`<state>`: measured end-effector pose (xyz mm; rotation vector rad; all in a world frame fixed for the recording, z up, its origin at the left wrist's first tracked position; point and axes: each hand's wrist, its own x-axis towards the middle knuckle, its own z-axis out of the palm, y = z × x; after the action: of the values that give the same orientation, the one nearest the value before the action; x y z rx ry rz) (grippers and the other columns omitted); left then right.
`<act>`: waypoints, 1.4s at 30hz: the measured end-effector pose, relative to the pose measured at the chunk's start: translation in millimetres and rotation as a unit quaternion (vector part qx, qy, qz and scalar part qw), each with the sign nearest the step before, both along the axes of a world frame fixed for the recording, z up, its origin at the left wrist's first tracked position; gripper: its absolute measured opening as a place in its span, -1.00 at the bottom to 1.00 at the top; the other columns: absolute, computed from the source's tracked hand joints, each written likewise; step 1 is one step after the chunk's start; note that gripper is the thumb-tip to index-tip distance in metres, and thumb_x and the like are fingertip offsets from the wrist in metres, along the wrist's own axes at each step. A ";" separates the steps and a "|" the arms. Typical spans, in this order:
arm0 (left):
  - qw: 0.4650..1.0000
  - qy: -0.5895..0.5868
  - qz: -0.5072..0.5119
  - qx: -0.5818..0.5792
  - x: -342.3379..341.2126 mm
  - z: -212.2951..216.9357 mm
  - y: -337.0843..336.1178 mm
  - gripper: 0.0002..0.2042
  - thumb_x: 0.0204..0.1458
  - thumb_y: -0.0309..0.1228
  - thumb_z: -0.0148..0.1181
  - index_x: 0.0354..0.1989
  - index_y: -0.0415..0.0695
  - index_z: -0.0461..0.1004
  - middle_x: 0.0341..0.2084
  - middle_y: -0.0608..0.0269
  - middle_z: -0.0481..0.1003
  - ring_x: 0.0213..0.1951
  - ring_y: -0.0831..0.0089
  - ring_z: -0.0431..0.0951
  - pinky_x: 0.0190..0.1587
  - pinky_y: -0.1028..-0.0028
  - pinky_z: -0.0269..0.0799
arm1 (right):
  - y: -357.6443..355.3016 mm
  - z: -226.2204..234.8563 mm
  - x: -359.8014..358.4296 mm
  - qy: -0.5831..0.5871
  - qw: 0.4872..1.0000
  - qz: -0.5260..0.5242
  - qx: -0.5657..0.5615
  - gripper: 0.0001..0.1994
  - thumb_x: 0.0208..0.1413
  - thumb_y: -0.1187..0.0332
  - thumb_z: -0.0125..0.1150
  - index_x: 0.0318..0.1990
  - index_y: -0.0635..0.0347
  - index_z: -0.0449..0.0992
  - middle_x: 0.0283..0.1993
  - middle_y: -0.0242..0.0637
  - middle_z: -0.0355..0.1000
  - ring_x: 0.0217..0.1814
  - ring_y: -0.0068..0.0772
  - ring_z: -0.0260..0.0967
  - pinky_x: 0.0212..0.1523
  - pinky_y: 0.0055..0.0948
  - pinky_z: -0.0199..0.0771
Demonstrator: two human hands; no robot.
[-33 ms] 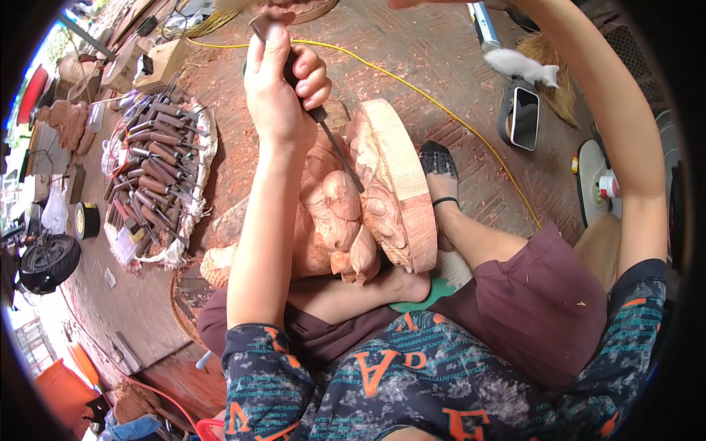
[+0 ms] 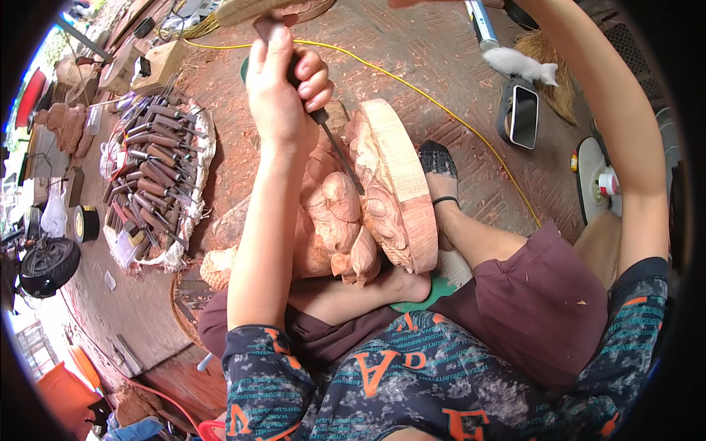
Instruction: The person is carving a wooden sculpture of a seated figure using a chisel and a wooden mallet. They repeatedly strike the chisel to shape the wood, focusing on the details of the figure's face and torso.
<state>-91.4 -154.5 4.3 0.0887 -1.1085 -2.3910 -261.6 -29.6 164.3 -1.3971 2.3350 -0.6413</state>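
Note:
My left hand [image 2: 283, 95] is closed round the dark handle of a carving chisel [image 2: 340, 154], thumb lying along its top. The chisel's thin blade slants down, its tip against a reddish wood carving [image 2: 340, 213] with rounded, leaf-like relief. The carving lies between my legs, its pale flat base [image 2: 413, 198] facing right. Just at the chisel handle's top end is a wooden mallet [image 2: 246, 9], partly cut off by the upper edge. My right hand [image 2: 434, 3] shows only as a sliver along that edge, beyond the mallet; its grip is out of view.
Many wooden-handled chisels [image 2: 158, 169] lie on a cloth at left, near a black tape roll [image 2: 86, 223]. A yellow cable [image 2: 448, 114] crosses the chip-strewn floor. At right are a phone [image 2: 523, 117], a small white cat [image 2: 518, 66] and a straw broom [image 2: 562, 99].
The mallet has come down into view at the upper edge and now meets the chisel handle's end. My left hand, the chisel blade and the carving have hardly moved.

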 end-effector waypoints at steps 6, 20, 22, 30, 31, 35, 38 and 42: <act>0.999 -0.011 -0.030 0.029 -15.6 -16.3 -12.3 -0.69 0.40 -0.18 -0.04 0.16 -0.07 0.35 -0.58 0.47 0.10 -0.62 0.70 0.01 -0.63 0.64 -0.08 | -7.5 -4.3 -7.2 0.091 0.991 0.047 0.090 -0.45 -0.04 0.42 0.27 0.19 0.30 0.42 -0.29 -0.20 0.49 -0.37 -0.41 0.38 -0.33 -0.37 0.47; 0.999 -0.010 0.033 -0.010 -7.7 7.1 -4.7 -0.63 0.43 -0.13 -0.14 0.20 -0.12 0.33 -0.55 0.44 0.10 -0.63 0.70 0.00 -0.66 0.67 -0.08 | 30.2 -23.4 -10.9 0.071 0.995 0.057 0.027 -0.35 -0.02 0.43 0.32 0.30 0.26 0.34 -0.11 -0.08 0.53 -0.14 -0.29 0.46 -0.07 -0.28 0.50; 0.999 0.009 0.005 -0.053 -8.2 7.1 -11.0 -0.62 0.43 -0.12 -0.14 0.22 -0.11 0.32 -0.57 0.45 0.10 -0.64 0.70 -0.01 -0.67 0.66 -0.10 | 33.4 -13.3 -2.5 -0.020 1.000 0.010 -0.012 -0.38 0.01 0.45 0.32 0.29 0.29 0.34 -0.31 -0.22 0.47 -0.40 -0.46 0.35 -0.35 -0.39 0.44; 0.999 0.012 -0.004 -0.048 -18.5 8.7 -12.1 -0.65 0.41 -0.14 -0.09 0.18 -0.09 0.34 -0.59 0.46 0.10 -0.66 0.72 -0.02 -0.69 0.66 -0.14 | 24.5 -26.9 -14.1 -0.117 0.987 -0.062 -0.095 -0.47 0.01 0.49 0.31 0.21 0.29 0.40 -0.44 -0.35 0.41 -0.54 -0.58 0.27 -0.51 -0.46 0.35; 0.999 -0.008 0.005 -0.032 -19.7 6.1 -15.7 -0.66 0.39 -0.15 -0.04 0.15 -0.10 0.35 -0.59 0.47 0.09 -0.65 0.71 -0.02 -0.68 0.66 -0.14 | 24.4 -24.6 -11.3 -0.111 0.991 -0.045 -0.068 -0.46 0.01 0.49 0.31 0.21 0.29 0.39 -0.43 -0.34 0.41 -0.54 -0.57 0.27 -0.50 -0.46 0.36; 0.998 -0.051 0.034 -0.008 -23.9 2.1 -7.8 -0.67 0.37 -0.15 0.00 0.12 -0.10 0.36 -0.58 0.47 0.10 -0.64 0.71 -0.01 -0.66 0.64 -0.11 | 23.9 -41.5 -40.8 0.181 0.960 0.198 -0.078 -0.45 -0.01 0.50 0.29 0.22 0.29 0.42 -0.41 -0.29 0.42 -0.54 -0.53 0.28 -0.50 -0.45 0.38; 0.997 -0.064 0.048 -0.012 -26.8 1.5 -4.8 -0.67 0.37 -0.15 0.02 0.13 -0.09 0.36 -0.57 0.47 0.11 -0.64 0.71 -0.01 -0.65 0.64 -0.11 | 13.6 -46.1 -45.9 0.184 0.971 0.149 -0.023 -0.49 -0.07 0.50 0.28 0.15 0.26 0.50 -0.36 -0.24 0.44 -0.45 -0.46 0.32 -0.41 -0.38 0.44; 0.997 -0.073 0.035 -0.012 -21.7 6.2 -3.1 -0.67 0.37 -0.15 0.03 0.12 -0.10 0.37 -0.58 0.48 0.10 -0.64 0.71 -0.01 -0.65 0.64 -0.13 | 14.6 -15.1 -31.0 -0.015 0.993 0.037 0.114 -0.43 -0.08 0.46 0.25 0.20 0.27 0.44 -0.35 -0.23 0.44 -0.44 -0.45 0.31 -0.41 -0.37 0.42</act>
<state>-113.1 -157.6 10.5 0.2943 -1.1792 -2.3399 -292.7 -15.0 149.2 -1.3517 2.2409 -0.3571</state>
